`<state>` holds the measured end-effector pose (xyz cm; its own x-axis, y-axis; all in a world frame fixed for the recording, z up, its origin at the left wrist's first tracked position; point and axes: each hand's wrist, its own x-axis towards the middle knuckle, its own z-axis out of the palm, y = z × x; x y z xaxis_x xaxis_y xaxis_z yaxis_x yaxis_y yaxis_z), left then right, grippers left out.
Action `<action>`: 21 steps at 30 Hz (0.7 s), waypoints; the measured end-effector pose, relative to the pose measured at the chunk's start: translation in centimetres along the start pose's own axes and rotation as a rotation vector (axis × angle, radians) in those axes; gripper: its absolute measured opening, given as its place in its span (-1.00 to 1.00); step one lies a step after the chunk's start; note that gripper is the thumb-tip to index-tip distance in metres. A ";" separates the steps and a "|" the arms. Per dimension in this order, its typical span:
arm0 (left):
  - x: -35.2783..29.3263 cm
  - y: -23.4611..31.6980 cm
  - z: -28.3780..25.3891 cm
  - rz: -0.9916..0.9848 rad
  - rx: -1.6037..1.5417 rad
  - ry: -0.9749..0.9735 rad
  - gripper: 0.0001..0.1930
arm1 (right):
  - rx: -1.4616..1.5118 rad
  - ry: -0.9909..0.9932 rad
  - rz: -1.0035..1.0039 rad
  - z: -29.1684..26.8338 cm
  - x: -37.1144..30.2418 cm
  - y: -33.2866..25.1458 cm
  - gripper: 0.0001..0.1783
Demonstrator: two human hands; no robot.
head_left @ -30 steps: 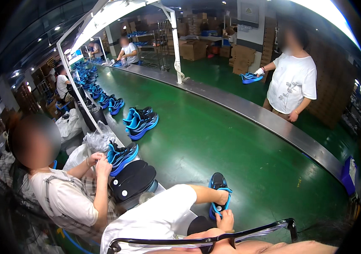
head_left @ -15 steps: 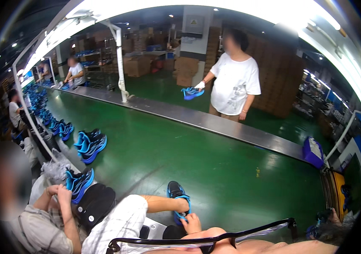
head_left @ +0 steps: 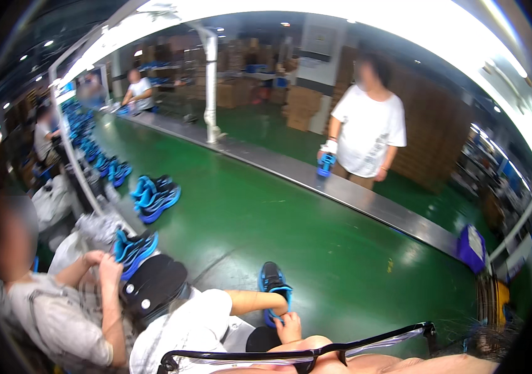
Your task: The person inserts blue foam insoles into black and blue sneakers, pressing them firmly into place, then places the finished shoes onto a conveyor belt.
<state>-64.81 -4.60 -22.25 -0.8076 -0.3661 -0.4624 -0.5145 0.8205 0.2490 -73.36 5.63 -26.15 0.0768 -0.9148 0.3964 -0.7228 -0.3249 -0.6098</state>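
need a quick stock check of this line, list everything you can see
blue and black sports shoe: one, on the green belt, near edge, under the hands
pairs of blue and black shoes: several, along the belt's left edge, running far back
green conveyor belt: one, wide, centre
grey metal side rail: one, along the belt's far edge
brown cardboard boxes: stacks, by the back wall
white plastic bags: several, left of the belt
person in white t-shirt: one, across the belt, holding a blue shoe
seated person in grey top: one, lower left
left hand: on the near shoe
right hand: touching that shoe's heel end
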 end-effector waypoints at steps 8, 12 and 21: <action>-6.4 -0.7 -0.8 -0.410 -0.045 0.974 -0.35 | -0.054 -0.066 0.020 0.5 1.0 0.2 -0.81; -3.2 -3.6 3.6 -0.497 -0.514 0.939 -0.46 | -0.070 -0.046 -0.070 0.4 1.2 0.7 -0.82; 5.6 2.6 3.0 -0.163 -0.560 1.154 -0.64 | -0.489 -0.495 0.033 -8.1 3.3 3.8 -0.66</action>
<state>-69.82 -3.24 -26.73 -0.3604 -0.8393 0.4070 -0.4530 0.5389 0.7101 -81.41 3.34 -21.61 0.2698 -0.9618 -0.0474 -0.9476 -0.2564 -0.1907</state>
